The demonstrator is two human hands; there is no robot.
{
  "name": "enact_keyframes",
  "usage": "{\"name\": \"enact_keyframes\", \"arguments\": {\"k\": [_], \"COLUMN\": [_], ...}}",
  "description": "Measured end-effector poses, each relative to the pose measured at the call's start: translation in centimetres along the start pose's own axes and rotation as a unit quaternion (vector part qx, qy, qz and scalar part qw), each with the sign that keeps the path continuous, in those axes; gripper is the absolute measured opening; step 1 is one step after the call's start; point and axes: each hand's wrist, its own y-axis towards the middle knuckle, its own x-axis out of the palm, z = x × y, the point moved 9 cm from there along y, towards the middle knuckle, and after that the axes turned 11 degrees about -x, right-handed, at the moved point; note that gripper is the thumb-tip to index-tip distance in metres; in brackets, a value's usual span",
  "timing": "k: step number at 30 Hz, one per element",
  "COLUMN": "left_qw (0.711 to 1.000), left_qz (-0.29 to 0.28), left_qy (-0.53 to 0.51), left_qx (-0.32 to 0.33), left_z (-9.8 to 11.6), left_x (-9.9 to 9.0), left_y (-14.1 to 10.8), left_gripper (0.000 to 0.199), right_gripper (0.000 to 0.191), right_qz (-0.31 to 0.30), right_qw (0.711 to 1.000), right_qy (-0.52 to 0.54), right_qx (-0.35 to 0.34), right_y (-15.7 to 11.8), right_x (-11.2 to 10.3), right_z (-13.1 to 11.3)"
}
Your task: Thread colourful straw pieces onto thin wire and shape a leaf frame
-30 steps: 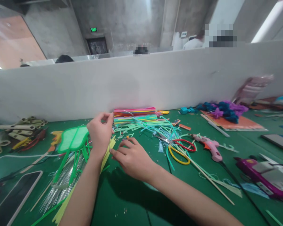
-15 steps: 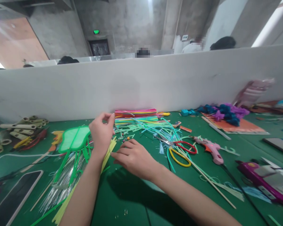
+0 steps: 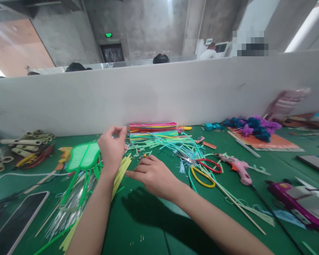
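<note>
My left hand (image 3: 113, 147) is raised over the table, thumb and forefinger pinched together. Whatever they hold is too fine to make out. Lower and to the right, my right hand (image 3: 155, 173) hovers palm down with its fingertips pressed together, their contents also unclear. Small beads (image 3: 145, 155) lie on the table just beyond the right hand. A bundle of yellow fuzzy stems (image 3: 121, 171) runs beneath my left wrist. Beside my left forearm is a green shape with dangling legs (image 3: 84, 156), resting partly on silver tinsel strands (image 3: 69, 212).
Red-and-yellow-handled scissors (image 3: 202, 180) lie among cut stems, near a pink glue gun (image 3: 238, 168). Coloured pipe cleaners (image 3: 154, 129) are stacked against the white partition (image 3: 95, 102). A phone (image 3: 18, 223) lies left; a purple power strip (image 3: 297, 207) sits right. Bamboo tubes (image 3: 26, 141) stand far left.
My left hand has shifted slightly left and up, widening the gap to my right hand, which has barely moved. A person in white behind the partition has moved left.
</note>
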Motion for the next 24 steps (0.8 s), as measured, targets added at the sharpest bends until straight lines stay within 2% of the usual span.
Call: {"name": "enact_keyframes", "arguments": {"k": [3,5,6,8,10,12,15,17,18,20,24], "left_qw": [0.999,0.998,0.997,0.995,0.993,0.989,0.976,0.961,0.952,0.930,0.891], "left_qz": [-0.011,-0.026,-0.034,-0.049,-0.064,-0.084,-0.134,-0.174,-0.193,-0.221,-0.253], "left_qy": [-0.026,-0.043,-0.050,-0.063,-0.079,-0.099,-0.139,-0.173,-0.193,-0.236,-0.309], "left_qx": [-0.023,-0.038,-0.043,-0.052,-0.060,-0.071,-0.099,-0.126,-0.142,-0.173,-0.214], "left_z": [-0.5,-0.7,-0.8,-0.6,-0.3,0.0,0.3,0.2,0.2,0.1,0.2], "left_x": [0.1,0.4,0.6,1.1,1.7,2.5,4.1,5.3,5.8,6.5,7.3], "left_y": [0.2,0.2,0.1,-0.3,-0.8,-1.4,-2.3,-2.9,-3.2,-3.7,-4.4], "left_gripper": [0.022,0.023,0.023,0.024,0.023,0.024,0.024,0.025,0.027,0.030,0.034], "right_gripper": [0.022,0.029,0.032,0.028,0.023,0.023,0.032,0.037,0.038,0.036,0.021], "right_qz": [0.033,0.090,0.122,0.174,0.197,0.203,0.208,0.223,0.231,0.240,0.248], "right_qw": [0.996,0.977,0.956,0.895,0.832,0.784,0.712,0.680,0.676,0.690,0.760], "right_qy": [0.055,0.139,0.191,0.297,0.393,0.473,0.565,0.587,0.584,0.553,0.443], "right_qx": [0.058,0.138,0.189,0.283,0.339,0.348,0.361,0.377,0.386,0.400,0.406], "right_y": [-0.1,-0.4,-0.7,-1.6,-2.3,-2.5,-3.0,-3.5,-3.7,-4.1,-4.6], "right_x": [-0.5,-1.3,-1.6,-1.4,-0.4,0.8,2.7,3.3,3.4,3.1,1.6], "right_z": [0.7,1.8,2.7,4.3,5.4,5.8,6.0,6.2,6.3,6.5,7.0]}}
